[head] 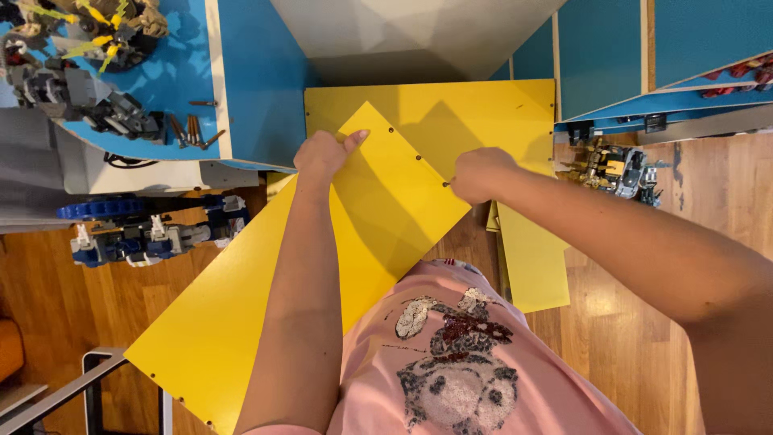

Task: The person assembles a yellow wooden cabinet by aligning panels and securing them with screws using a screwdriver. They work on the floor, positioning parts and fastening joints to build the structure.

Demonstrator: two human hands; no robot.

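Head view is looking down: near the pink shirt (451, 354), a long yellow board (241, 306) is slanting from the near left floor up to the hands. The left hand (322, 153) is clamping its far edge and the right hand (477, 175) is pinching the right edge. It looks stiff, smooth, probably light; the edges are giving the best hold. Farther, another yellow panel (475, 113) is lying beside the blue cabinet (258, 80).

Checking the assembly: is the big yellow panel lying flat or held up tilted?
Held up, tilted: left hand and right hand grip the yellow panel above the floor.
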